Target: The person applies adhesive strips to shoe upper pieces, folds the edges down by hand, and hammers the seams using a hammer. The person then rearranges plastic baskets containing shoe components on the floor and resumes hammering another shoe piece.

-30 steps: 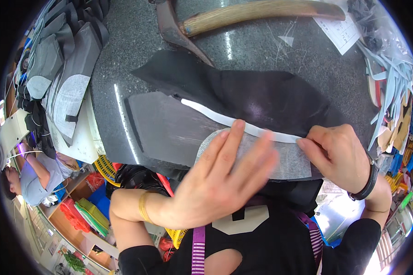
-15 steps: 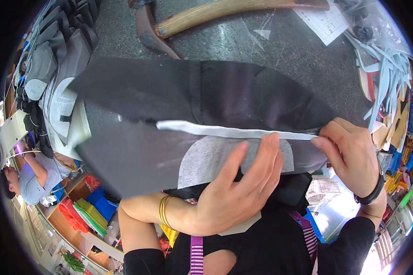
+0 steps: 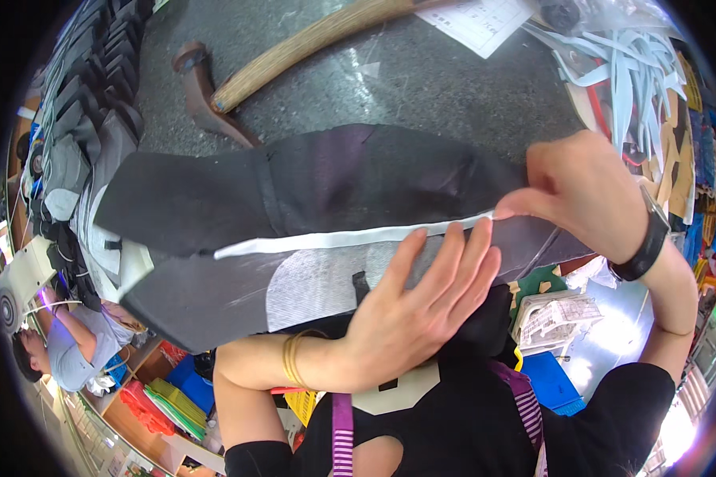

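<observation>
A dark grey fabric piece [image 3: 199, 191] with a seam across it lies before me, its near part bearing a rounded light grey patch [image 3: 306, 290] with a small black tab. Along its middle runs a narrow white strip [image 3: 318, 241]. My left hand [image 3: 410, 318] rests flat on the near side, fingers stretched out, fingertips at the strip's edge. At the strip's right end my right hand [image 3: 585, 195] is closed, the thumb pressing on the strip; its other fingers are bent and partly hidden.
Beyond the fabric lies a hammer [image 3: 294, 60] with a wooden handle, near a printed paper sheet [image 3: 481, 24]. Pale blue strips [image 3: 628, 79] hang at the right. Dark grey pieces [image 3: 95, 87] are stacked at the left. A co-worker [image 3: 83, 338] sits at the far left.
The fabric piece and white strip have turned slightly and shifted left in view. My right hand has moved left along the strip, its wrist lifted. My left hand stays on the fabric.
</observation>
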